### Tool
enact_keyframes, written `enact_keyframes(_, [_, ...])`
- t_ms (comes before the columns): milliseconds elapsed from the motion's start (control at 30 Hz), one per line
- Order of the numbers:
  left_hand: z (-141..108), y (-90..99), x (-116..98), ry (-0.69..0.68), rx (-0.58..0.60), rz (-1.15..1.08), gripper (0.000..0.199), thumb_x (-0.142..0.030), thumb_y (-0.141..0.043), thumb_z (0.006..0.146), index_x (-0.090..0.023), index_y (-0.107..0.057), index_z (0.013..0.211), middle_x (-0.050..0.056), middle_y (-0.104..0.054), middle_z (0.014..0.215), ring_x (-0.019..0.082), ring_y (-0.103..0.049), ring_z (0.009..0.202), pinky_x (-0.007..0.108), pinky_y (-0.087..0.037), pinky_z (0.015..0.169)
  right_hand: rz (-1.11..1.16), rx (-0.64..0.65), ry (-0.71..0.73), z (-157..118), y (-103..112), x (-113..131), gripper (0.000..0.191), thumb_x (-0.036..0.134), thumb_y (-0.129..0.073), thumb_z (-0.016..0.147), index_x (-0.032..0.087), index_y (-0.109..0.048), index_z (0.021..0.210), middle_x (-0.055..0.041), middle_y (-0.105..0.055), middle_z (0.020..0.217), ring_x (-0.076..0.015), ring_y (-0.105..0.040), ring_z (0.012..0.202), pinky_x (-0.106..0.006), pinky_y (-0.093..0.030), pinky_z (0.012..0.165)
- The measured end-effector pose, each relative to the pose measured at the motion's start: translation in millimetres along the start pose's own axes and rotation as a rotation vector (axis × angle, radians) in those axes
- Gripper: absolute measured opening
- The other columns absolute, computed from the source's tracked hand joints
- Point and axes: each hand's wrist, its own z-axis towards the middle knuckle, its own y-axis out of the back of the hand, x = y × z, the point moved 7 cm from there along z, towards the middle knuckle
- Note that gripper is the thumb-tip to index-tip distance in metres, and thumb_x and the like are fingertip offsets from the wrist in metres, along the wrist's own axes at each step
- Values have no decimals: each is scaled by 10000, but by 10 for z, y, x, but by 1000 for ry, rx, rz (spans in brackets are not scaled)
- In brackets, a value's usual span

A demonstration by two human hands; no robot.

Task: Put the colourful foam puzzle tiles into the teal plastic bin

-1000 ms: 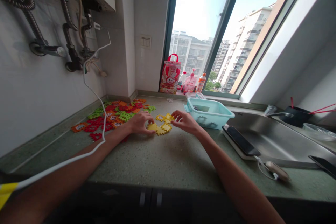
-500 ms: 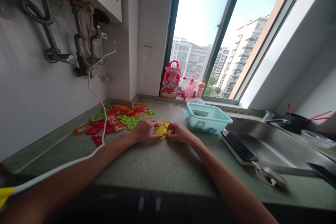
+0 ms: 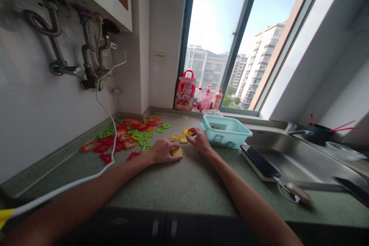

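Observation:
Near the middle of the counter, my left hand (image 3: 162, 150) has its thumb and fingers closed around the edge of a yellow toothed building tile (image 3: 178, 153). To its right, my right hand (image 3: 200, 141) pinches at another yellow toothed tile (image 3: 186, 131), slightly farther back. Between the hands lie a yellow tile with a white window pattern (image 3: 175, 137) and a plain yellow tile (image 3: 183, 139). A spread-out heap of red, green and orange toothed tiles (image 3: 123, 137) sits left of my left hand.
An aqua plastic basket (image 3: 227, 138) stands right of my right hand, beside the steel sink (image 3: 288, 157). A phone (image 3: 261, 160) with a cable rests at the sink's edge. A white cable (image 3: 72, 178) crosses over my left forearm. Bottles (image 3: 206, 100) stand by the window.
My hands have come apart: the left has drawn nearer with one yellow tile, the right has shifted slightly right and back. The yellow tiles, bunched together before, are now spread out.

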Motion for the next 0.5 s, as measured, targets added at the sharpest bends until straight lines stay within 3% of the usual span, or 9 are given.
enact_keyframes(100, [21, -9, 84, 56, 15, -28, 481, -569, -761, 824, -268, -790, 1199, 41, -795, 1138, 265, -699, 1094, 344, -503, 1012, -42, -26, 29, 24, -107, 10, 236, 304, -709, 891, 221, -649, 1103, -76, -677, 1119, -206, -694, 943, -344, -558, 865])
enact_keyframes(233, [33, 4, 231, 102, 48, -56, 523, -531, -785, 778, -254, -792, 1222, 42, -801, 1134, 259, -714, 1060, 320, -519, 976, -119, 40, 37, 21, -228, -15, 234, 293, -703, 913, 225, -660, 1133, -78, -670, 1105, -220, -677, 1009, -355, -527, 942])
enact_keyframes(500, [3, 75, 471, 151, -16, -64, 566, -506, -836, 687, -234, -808, 1182, 46, -801, 1088, 261, -704, 1044, 333, -527, 992, -256, 189, 9, -46, -338, -67, 282, 379, -755, 909, 226, -707, 1140, -87, -688, 1079, -232, -665, 1011, -337, -497, 937])
